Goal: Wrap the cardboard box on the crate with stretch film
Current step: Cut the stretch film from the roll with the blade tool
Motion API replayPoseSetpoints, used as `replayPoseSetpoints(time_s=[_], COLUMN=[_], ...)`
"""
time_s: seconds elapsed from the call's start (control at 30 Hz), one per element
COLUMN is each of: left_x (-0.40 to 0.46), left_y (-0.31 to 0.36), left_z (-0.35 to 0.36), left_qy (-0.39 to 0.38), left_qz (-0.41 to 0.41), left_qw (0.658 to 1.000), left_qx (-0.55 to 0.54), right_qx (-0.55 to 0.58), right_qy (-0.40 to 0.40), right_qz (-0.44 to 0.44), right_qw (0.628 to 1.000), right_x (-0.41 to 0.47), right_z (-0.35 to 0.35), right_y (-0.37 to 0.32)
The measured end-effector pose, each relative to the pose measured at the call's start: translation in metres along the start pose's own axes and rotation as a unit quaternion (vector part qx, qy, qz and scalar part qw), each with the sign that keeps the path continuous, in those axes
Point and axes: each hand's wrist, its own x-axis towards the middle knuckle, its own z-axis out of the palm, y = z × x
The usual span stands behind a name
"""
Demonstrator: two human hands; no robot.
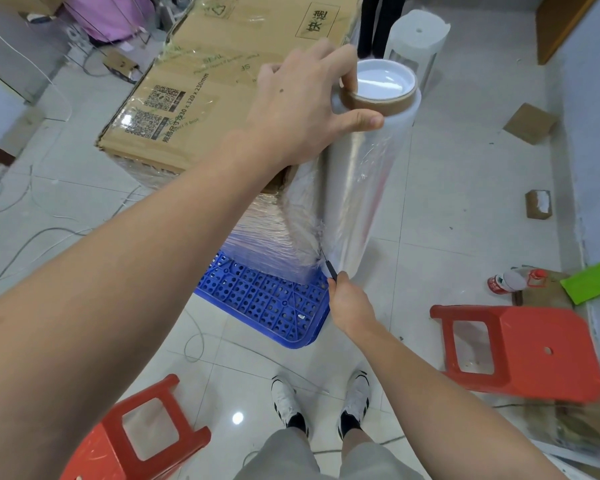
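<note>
A brown cardboard box [222, 81] stands on a blue perforated crate [267, 303], its sides covered in clear stretch film [274, 233]. Upright at the box's right corner is the stretch film roll [361, 181], a sheet of film running from it to the box. My left hand [305, 109] grips the roll's top end around the brown cardboard core. Lower down, my right hand [347, 299] holds a small dark-handled cutter [328, 268] whose tip meets the film beside the bottom of the roll.
Two red plastic stools stand near me, one at lower left [136, 431] and one at right [520, 348]. A second white roll [416, 43] stands behind. Cables lie on the tiled floor at left. A bottle [513, 280], green item and cardboard scraps lie right.
</note>
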Motion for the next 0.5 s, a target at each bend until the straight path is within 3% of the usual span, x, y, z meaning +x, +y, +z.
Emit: replayPoseSetpoints(time_s=[0.23,0.5], left_x=[0.001,0.000], left_y=[0.000,0.001], left_z=[-0.001,0.001], left_qy=[-0.006,-0.002], left_qz=[-0.005,-0.008], left_qw=[1.000,1.000], left_qx=[0.000,-0.014], right_qx=[0.023,0.076], right_qy=[-0.054,-0.002], right_qz=[0.027,0.025], right_qw=[0.998,0.997], right_x=[-0.003,-0.008], right_z=[0.008,0.002], right_y=[0.013,0.008])
